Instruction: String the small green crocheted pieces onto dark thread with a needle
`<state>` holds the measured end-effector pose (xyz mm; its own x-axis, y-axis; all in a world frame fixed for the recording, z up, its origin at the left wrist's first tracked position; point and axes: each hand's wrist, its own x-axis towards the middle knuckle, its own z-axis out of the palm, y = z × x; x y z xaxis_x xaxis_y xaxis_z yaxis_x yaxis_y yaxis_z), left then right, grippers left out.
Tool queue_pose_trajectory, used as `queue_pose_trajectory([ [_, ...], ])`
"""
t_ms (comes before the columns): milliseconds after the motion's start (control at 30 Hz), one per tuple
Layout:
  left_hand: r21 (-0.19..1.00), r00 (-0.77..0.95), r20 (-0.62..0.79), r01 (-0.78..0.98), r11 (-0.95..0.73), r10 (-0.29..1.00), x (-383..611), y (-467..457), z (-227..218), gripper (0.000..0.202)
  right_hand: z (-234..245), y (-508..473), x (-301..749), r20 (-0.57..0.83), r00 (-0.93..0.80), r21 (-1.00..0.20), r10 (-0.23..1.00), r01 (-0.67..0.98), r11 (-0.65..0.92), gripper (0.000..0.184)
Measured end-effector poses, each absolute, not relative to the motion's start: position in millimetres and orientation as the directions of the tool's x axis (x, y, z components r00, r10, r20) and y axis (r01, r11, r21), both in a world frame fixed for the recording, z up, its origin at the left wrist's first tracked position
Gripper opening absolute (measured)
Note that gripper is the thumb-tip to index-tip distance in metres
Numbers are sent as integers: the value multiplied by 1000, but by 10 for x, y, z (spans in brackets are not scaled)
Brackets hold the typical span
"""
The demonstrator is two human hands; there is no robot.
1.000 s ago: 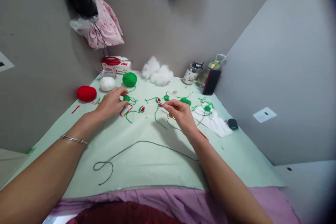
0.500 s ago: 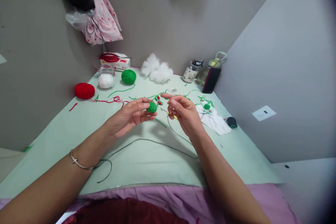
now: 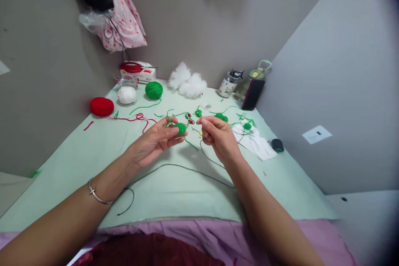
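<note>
My left hand [image 3: 152, 139] holds a small green crocheted ball [image 3: 180, 129] between thumb and fingers, above the table. A green yarn tail rises behind its fingers. To the right, my right hand [image 3: 218, 134] is closed in a pinch, apart from the ball; what lies between the fingertips is too small to make out. Between the hands, a thin tool with a yellow part [image 3: 200, 134] lies on the table, partly covered by the right hand. Small red, white and green crocheted pieces [image 3: 189, 118] lie just behind, near a little green crocheted piece [image 3: 198, 112].
At the back stand red yarn [image 3: 102, 107], white yarn [image 3: 126, 95], green yarn [image 3: 153, 90], white stuffing [image 3: 188, 82], a pen cup [image 3: 228, 85], a phone [image 3: 253, 94] and a bottle [image 3: 256, 74]. A dark cord [image 3: 187, 168] crosses the table. White cloth [image 3: 257, 143] lies right.
My right hand's index finger has folded from pointing left into a pinch with the thumb. The green ball has turned slightly in my left hand, and the yarn tail now stands behind the left fingers.
</note>
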<state>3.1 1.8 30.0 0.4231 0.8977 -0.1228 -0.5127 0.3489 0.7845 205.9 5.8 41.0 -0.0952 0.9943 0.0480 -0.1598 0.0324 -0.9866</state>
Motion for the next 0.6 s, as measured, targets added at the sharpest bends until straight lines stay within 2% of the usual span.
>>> queue_pose_trajectory([
  [267, 786, 316, -78, -564, 253, 946, 26, 69, 261, 30, 430, -193, 1919, 73, -365, -997, 928, 3, 80, 26],
  [433, 803, 335, -43, -550, 232, 941, 26, 63, 251, 30, 406, -224, 1893, 55, -350, -992, 935, 84, 90, 26],
  [600, 816, 334, -25, -538, 212, 942, 8, 69, 231, 28, 413, -247, 1884, 63, -317, -991, 946, 89, 96, 24],
])
